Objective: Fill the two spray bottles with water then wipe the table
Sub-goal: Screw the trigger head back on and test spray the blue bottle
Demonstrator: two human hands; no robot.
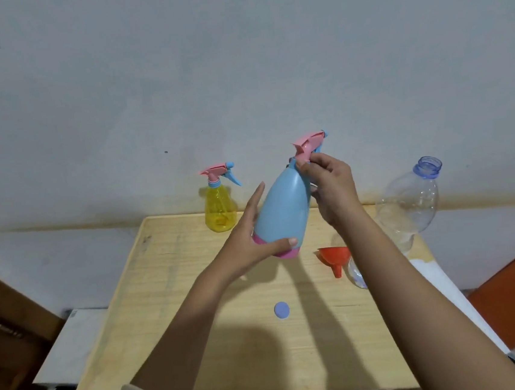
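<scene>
Pale wall, wooden table, blue cap, orange funnel

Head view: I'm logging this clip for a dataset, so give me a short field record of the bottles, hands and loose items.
blue spray bottle: tilted, held above the table
left hand: holds its base
right hand: grips its neck
yellow spray bottle: upright, far table edge
clear bottle: uncapped, far right corner
funnel: orange, lying on the table
cap: on the table, nearer
</scene>
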